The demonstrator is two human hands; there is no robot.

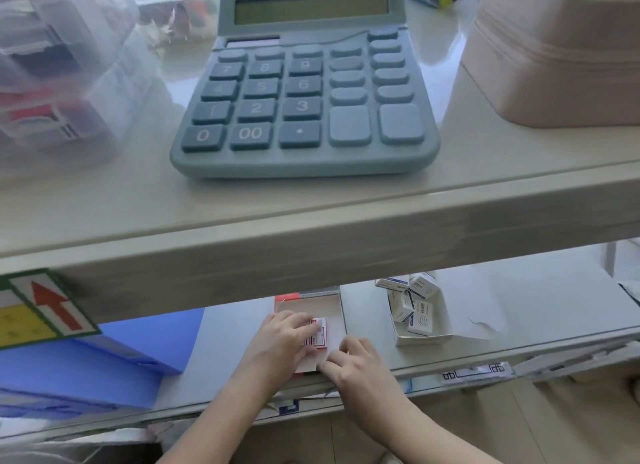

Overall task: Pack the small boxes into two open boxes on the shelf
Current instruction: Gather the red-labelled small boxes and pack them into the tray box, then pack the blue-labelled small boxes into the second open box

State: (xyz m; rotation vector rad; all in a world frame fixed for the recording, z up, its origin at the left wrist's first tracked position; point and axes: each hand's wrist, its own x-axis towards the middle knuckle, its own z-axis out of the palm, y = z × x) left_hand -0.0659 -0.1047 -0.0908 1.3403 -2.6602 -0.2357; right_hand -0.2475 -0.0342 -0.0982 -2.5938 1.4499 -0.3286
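Both hands point(282, 339) point(356, 363) rest on the red-topped open box point(334, 311); left fingers point(304, 326) press a small box point(319, 335)

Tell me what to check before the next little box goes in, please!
1. Left hand has a little box: ok, its fingers lie on the red-and-white small box.
2. That box is over the red open box: ok.
3. Right hand steadies the red open box: ok, it rests at the near edge.
4. Room left in the red open box: ok, bare floor shows beside the small box.
5. White open box is tidy: not ok, its blue-and-white small boxes lie jumbled.
6. More loose boxes waiting: cannot tell, the upper shelf hides the back.
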